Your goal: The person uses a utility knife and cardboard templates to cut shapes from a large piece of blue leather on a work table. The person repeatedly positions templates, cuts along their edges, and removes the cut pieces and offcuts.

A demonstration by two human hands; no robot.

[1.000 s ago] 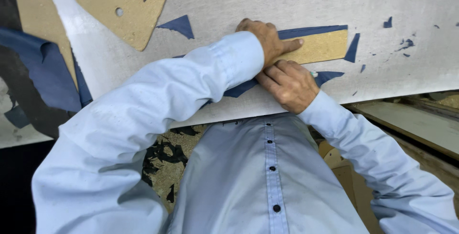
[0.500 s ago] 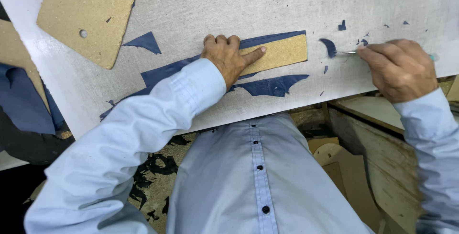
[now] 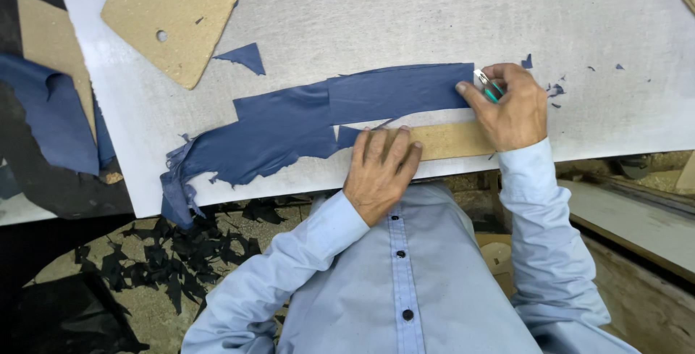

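Note:
My left hand [image 3: 380, 169] lies flat, fingers spread, pressing the left end of a narrow tan cardboard template strip [image 3: 449, 140] near the front edge of the white table [image 3: 434, 14]. My right hand [image 3: 510, 104] grips a small cutting knife [image 3: 486, 83] with a green handle, its blade at the right end of a long blue leather piece [image 3: 326, 115]. The leather stretches left from the knife and lies partly under the strip.
A large tan cardboard pattern with a hole [image 3: 174, 14] lies at the back left. A small blue triangular scrap [image 3: 242, 57] sits beside it. More blue material [image 3: 51, 108] hangs left of the table. Dark scraps [image 3: 166, 253] litter the floor. A wooden bench [image 3: 637, 216] stands right.
The view shifted, showing more of the blue leather. My right hand came back in from the right to the strip's right end with the knife. My left hand now presses the strip's left end.

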